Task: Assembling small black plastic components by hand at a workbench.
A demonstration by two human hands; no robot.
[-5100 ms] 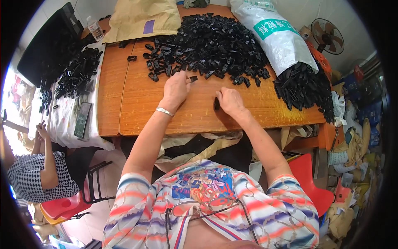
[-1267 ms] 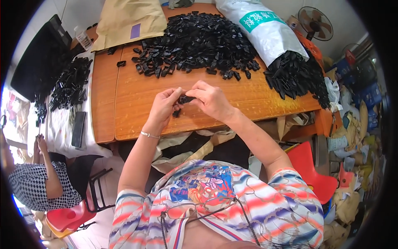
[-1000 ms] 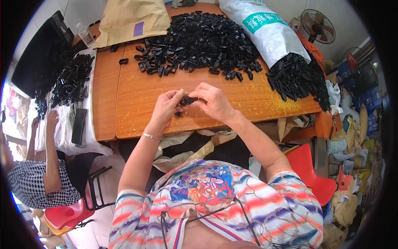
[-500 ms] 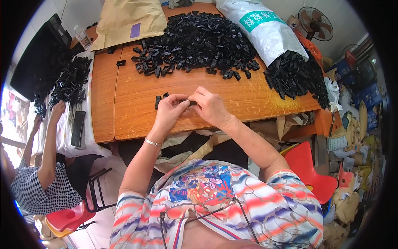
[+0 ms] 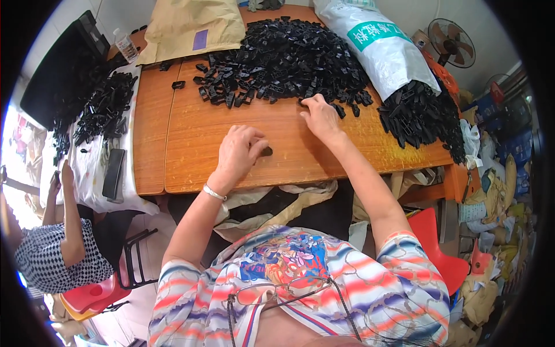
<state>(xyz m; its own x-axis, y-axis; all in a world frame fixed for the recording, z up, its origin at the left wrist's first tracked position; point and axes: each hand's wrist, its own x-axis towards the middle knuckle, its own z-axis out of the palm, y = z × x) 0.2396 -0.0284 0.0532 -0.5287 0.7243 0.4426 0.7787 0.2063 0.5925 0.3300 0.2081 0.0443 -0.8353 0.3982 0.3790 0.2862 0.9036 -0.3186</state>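
At the centre of the frame, a person's left hand [image 5: 238, 151] curls above a wooden table [image 5: 196, 141], a small black piece [image 5: 266, 151] beside its thumb. The right hand [image 5: 321, 118] bends its fingers at the near edge of the black heap [image 5: 300, 58], upper centre; whether either hand grips a piece, one cannot tell.

Sack, wht, upr R of frame [image 5: 407, 72]: grn band [image 5: 378, 33] w/ lge wht chars, clearest print in view; more grn print nr top edge, too cut off to read. Shirt, multicol., lwr ctr [image 5: 376, 283]: pic. print on chest [image 5: 289, 260], short row of Latin letters at its lwr L, partly legible. Bottle, clr, upr L [image 5: 125, 46]: wrap label, too sm. to read. Pkg, pale, R edge [image 5: 470, 212]: fine bluish print, illeg.
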